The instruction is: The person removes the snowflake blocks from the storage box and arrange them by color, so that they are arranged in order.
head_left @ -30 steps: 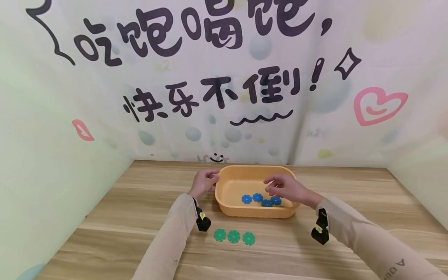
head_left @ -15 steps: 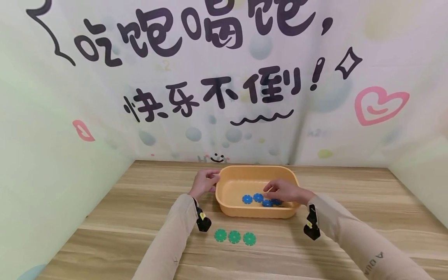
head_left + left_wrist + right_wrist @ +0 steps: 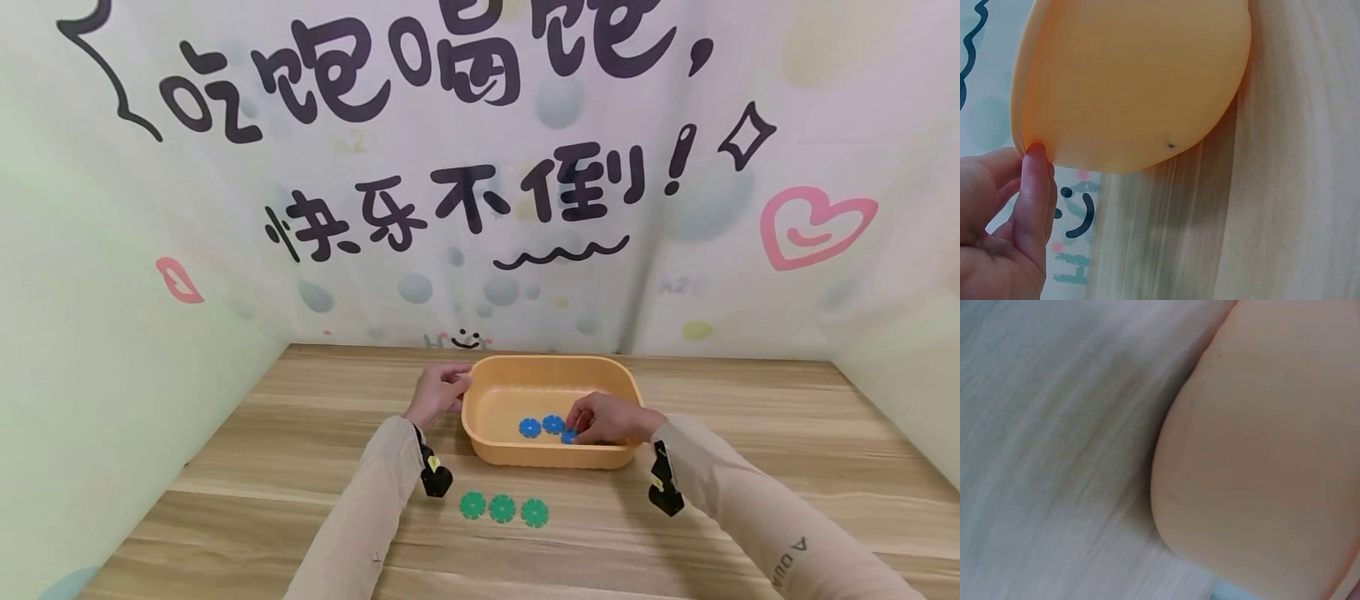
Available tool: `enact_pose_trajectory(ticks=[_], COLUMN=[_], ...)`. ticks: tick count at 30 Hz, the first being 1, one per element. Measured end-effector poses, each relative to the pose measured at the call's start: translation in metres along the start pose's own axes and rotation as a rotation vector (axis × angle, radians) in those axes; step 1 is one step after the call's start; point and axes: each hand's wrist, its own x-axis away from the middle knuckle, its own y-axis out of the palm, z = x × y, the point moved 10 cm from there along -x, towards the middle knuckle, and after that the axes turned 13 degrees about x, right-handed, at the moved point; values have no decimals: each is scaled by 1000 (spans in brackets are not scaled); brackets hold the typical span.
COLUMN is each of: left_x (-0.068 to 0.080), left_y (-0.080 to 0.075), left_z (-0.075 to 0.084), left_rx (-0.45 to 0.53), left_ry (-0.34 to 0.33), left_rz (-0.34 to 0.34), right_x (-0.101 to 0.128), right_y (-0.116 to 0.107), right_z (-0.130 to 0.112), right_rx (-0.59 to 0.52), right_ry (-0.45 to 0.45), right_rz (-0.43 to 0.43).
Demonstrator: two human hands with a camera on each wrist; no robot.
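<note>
A shallow orange plastic basin (image 3: 491, 454) stands on the wooden table. My left hand (image 3: 437, 392) pinches its left rim, and the left wrist view shows the fingers (image 3: 1034, 200) against the basin wall (image 3: 1135, 81). Inside the basin, my right hand (image 3: 611, 417) reaches down with curled fingers and pinches a blue notched plastic disc (image 3: 569, 436), partly covered by the fingertips. Two more blue discs, a left one (image 3: 529, 427) and a middle one (image 3: 553, 424), lie on the basin floor. The right wrist view has only the basin's outer wall (image 3: 1254, 456) and table.
Three green notched discs lie in a row on the table in front of the basin: left (image 3: 472, 505), middle (image 3: 502, 508) and right (image 3: 535, 512). A printed white curtain (image 3: 405, 308) hangs behind the table (image 3: 247, 500).
My right hand has come down into the basin, and its fingers have closed on a blue disc. Another blue disc beneath that hand is now hidden. The left hand keeps its place on the rim.
</note>
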Motion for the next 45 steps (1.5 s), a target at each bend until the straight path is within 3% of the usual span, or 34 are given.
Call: enact_pose_trajectory(ticks=[7,15,25,35,40,45], left_x=[0,1,-1,-1,0,0], left_y=[0,1,-1,0,0,0], left_z=[-1,-1,-1,0,0,-1], left_rx=[-3,-2,15,5,0,4], left_ry=[-3,-16,-6,-10,-14,-17], left_rz=[-8,-9,-2,-10,-6,-3], right_x=[0,-3,-8,1,0,-6], right_y=[4,11,5,7,5,1], right_z=[-7,-5,-7,-1,0,11], right_rx=[39,60,91,-4,57,30], right_ry=[-71,-63,-70,6,6,86], right_rz=[-26,-60,0,-112,-79,-7])
